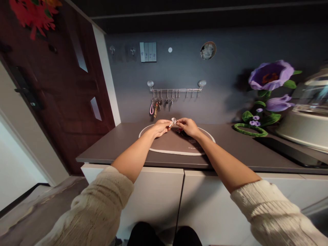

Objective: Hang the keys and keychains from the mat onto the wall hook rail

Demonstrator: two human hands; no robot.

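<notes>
Over the brown mat [166,145] on the counter, my two hands meet at a small bunch of silvery keys [173,120]. My left hand [162,127] pinches it from the left, thumb and fingers on a slim metal piece. From the other side, the fingertips of my right hand [189,127] close on the bunch too. A small dark and red item [180,131] shows beneath my right hand, partly covered; its kind is unclear. On the wall behind, a clear hook rail [176,90] carries several key sets, a pink strap [151,108] and a brown tag [155,110].
Purple artificial flowers [271,77] with a green ring base [249,130] stand to the right, beside a large domed appliance [304,116] on a black tray [289,152]. White cabinet doors [151,194] are below the counter. A dark red door [69,85] is at left.
</notes>
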